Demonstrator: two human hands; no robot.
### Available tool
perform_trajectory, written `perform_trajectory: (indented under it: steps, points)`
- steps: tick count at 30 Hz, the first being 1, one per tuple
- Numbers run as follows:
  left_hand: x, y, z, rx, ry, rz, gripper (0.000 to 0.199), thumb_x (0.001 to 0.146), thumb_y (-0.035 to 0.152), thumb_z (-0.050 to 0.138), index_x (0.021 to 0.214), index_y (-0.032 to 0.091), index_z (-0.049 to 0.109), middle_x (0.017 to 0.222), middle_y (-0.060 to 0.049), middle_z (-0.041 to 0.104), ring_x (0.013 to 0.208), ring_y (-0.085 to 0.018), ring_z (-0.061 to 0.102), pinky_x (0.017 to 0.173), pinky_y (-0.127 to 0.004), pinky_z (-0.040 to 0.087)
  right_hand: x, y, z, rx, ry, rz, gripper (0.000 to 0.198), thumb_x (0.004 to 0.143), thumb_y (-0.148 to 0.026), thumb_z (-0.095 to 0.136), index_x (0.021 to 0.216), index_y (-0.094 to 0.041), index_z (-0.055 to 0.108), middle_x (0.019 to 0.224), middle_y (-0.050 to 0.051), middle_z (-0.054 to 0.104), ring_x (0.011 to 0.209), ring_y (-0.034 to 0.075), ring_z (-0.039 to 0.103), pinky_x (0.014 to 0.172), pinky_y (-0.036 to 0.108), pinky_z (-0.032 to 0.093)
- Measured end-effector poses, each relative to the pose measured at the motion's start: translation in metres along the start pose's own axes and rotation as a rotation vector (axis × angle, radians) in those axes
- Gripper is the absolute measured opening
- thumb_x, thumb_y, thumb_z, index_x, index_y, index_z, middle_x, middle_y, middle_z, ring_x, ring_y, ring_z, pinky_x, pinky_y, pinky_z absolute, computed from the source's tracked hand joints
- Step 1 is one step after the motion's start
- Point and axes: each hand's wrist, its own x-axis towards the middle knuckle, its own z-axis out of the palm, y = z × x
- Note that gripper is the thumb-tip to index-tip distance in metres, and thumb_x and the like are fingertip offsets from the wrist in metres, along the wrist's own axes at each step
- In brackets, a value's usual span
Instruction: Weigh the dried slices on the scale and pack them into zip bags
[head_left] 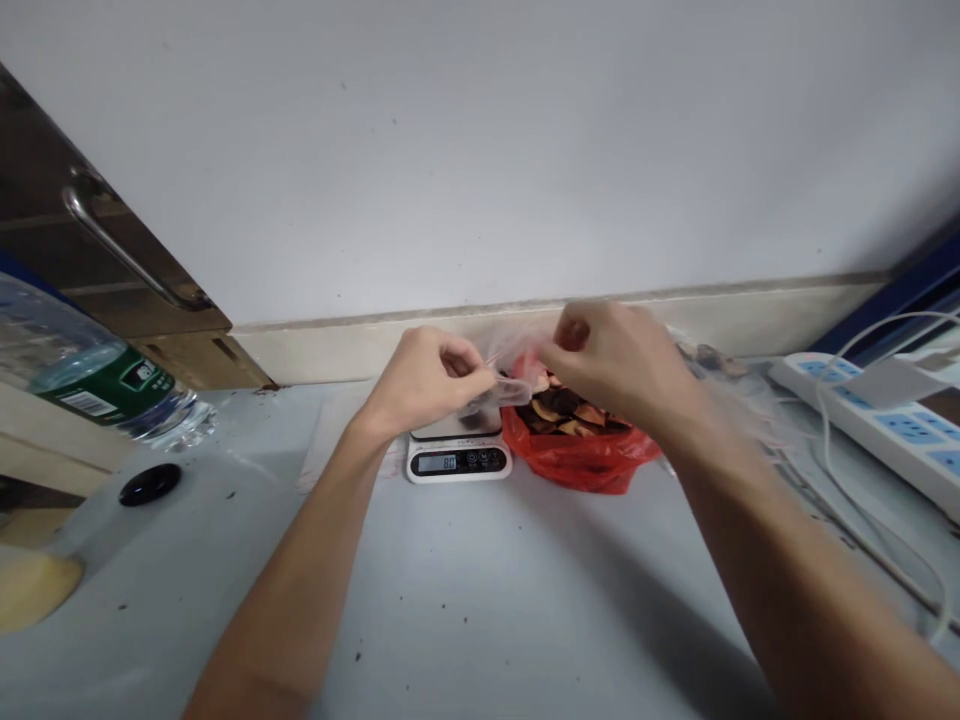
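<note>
My left hand (439, 375) pinches the edge of a small clear plastic bag (514, 393) above a white digital scale (459, 465). The scale's display is lit and appears to read 8.0. Slightly blurred, my right hand (611, 350) has its fingers closed at the other side of the bag, and thin plastic stretches between the two hands. Below my right hand, a red plastic bag (581, 470) stands open beside the scale. Dried brown slices (574, 412) fill it. My fingers hide part of the scale's plate and of the clear bag.
A large water bottle (112, 385) stands at the left, near a black round lid (150, 484) and a yellowish object (37, 590). Clear plastic packaging (739, 390) lies right of the red bag. A white power strip (885, 420) with cables is at the right; a wall rises behind.
</note>
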Motion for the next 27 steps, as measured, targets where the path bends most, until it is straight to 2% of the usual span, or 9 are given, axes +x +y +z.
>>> perform_trajectory:
  steps: [3, 5, 11, 13, 15, 18, 22, 24, 27]
  points:
    - [0.001, 0.001, 0.009, -0.046, 0.01, 0.055, 0.016, 0.071, 0.018, 0.06, 0.055, 0.018, 0.061, 0.056, 0.003, 0.061, 0.056, -0.011, 0.054, 0.055, -0.023, 0.043, -0.003, -0.003, 0.005, 0.229, 0.075, -0.223, 0.017, 0.066, -0.01, 0.059, 0.077, -0.023, 0.059, 0.103, 0.008, 0.065, 0.089, 0.024, 0.062, 0.075, 0.034, 0.048]
    - [0.001, 0.001, 0.013, -0.073, -0.015, 0.084, 0.016, 0.075, 0.019, 0.059, 0.059, 0.019, 0.062, 0.059, 0.002, 0.064, 0.058, -0.012, 0.057, 0.057, -0.023, 0.045, -0.004, -0.004, 0.007, 0.285, -0.028, -0.306, 0.013, 0.069, -0.01, 0.058, 0.07, -0.023, 0.061, 0.101, 0.008, 0.068, 0.093, 0.024, 0.063, 0.078, 0.033, 0.048]
    - [-0.002, 0.001, 0.011, -0.09, -0.02, 0.2, 0.017, 0.08, 0.023, 0.058, 0.065, 0.02, 0.064, 0.064, 0.001, 0.067, 0.063, -0.013, 0.061, 0.065, -0.025, 0.05, -0.001, 0.006, 0.006, 0.13, -0.404, -0.162, 0.01, 0.076, -0.016, 0.066, 0.078, -0.023, 0.073, 0.075, 0.003, 0.072, 0.069, 0.018, 0.062, 0.062, 0.029, 0.043]
    - [0.0, -0.003, 0.01, -0.089, 0.013, 0.253, 0.014, 0.08, 0.023, 0.059, 0.067, 0.02, 0.064, 0.067, 0.001, 0.069, 0.066, -0.014, 0.063, 0.068, -0.026, 0.052, 0.0, 0.008, 0.003, 0.083, -0.445, -0.197, 0.017, 0.074, -0.016, 0.07, 0.088, -0.024, 0.075, 0.074, 0.0, 0.072, 0.066, 0.017, 0.062, 0.059, 0.027, 0.043]
    - [0.005, -0.008, 0.01, -0.068, 0.184, 0.284, 0.01, 0.082, 0.024, 0.061, 0.077, 0.019, 0.068, 0.082, -0.003, 0.075, 0.081, -0.017, 0.069, 0.077, -0.028, 0.054, 0.001, 0.01, -0.003, 0.052, -0.386, -0.227, 0.031, 0.071, -0.017, 0.075, 0.101, -0.024, 0.077, 0.077, -0.001, 0.072, 0.067, 0.017, 0.063, 0.058, 0.026, 0.043]
    - [0.012, -0.019, 0.008, -0.136, 0.462, 0.126, 0.025, 0.087, 0.027, 0.065, 0.109, 0.02, 0.073, 0.126, -0.008, 0.075, 0.116, -0.023, 0.068, 0.095, -0.032, 0.054, 0.003, 0.015, -0.013, 0.078, -0.241, -0.288, 0.067, 0.072, -0.023, 0.077, 0.139, -0.025, 0.068, 0.084, -0.001, 0.074, 0.07, 0.018, 0.065, 0.062, 0.027, 0.048]
    - [0.015, -0.029, 0.005, -0.563, 0.258, -0.182, 0.05, 0.093, 0.033, 0.072, 0.14, 0.023, 0.063, 0.125, -0.008, 0.076, 0.108, -0.022, 0.073, 0.099, -0.037, 0.056, 0.011, 0.035, -0.025, 0.129, -0.209, -0.399, 0.094, 0.078, -0.03, 0.074, 0.166, -0.025, 0.04, 0.087, 0.0, 0.076, 0.069, 0.019, 0.068, 0.07, 0.032, 0.055]
    - [0.014, -0.03, 0.006, -0.711, 0.184, -0.202, 0.054, 0.088, 0.031, 0.08, 0.138, 0.019, 0.064, 0.109, -0.007, 0.08, 0.092, -0.019, 0.075, 0.093, -0.034, 0.058, 0.016, 0.048, -0.034, 0.143, -0.298, -0.423, 0.087, 0.082, -0.035, 0.071, 0.164, -0.024, 0.043, 0.089, 0.002, 0.077, 0.074, 0.021, 0.07, 0.071, 0.033, 0.057]
    - [0.016, -0.028, 0.009, -0.769, 0.198, -0.17, 0.053, 0.077, 0.031, 0.092, 0.123, 0.016, 0.072, 0.098, -0.005, 0.081, 0.08, -0.017, 0.073, 0.084, -0.03, 0.059, 0.019, 0.069, -0.053, 0.158, -0.521, -0.479, 0.05, 0.091, -0.046, 0.064, 0.134, -0.023, 0.073, 0.097, 0.006, 0.081, 0.083, 0.023, 0.073, 0.072, 0.034, 0.058]
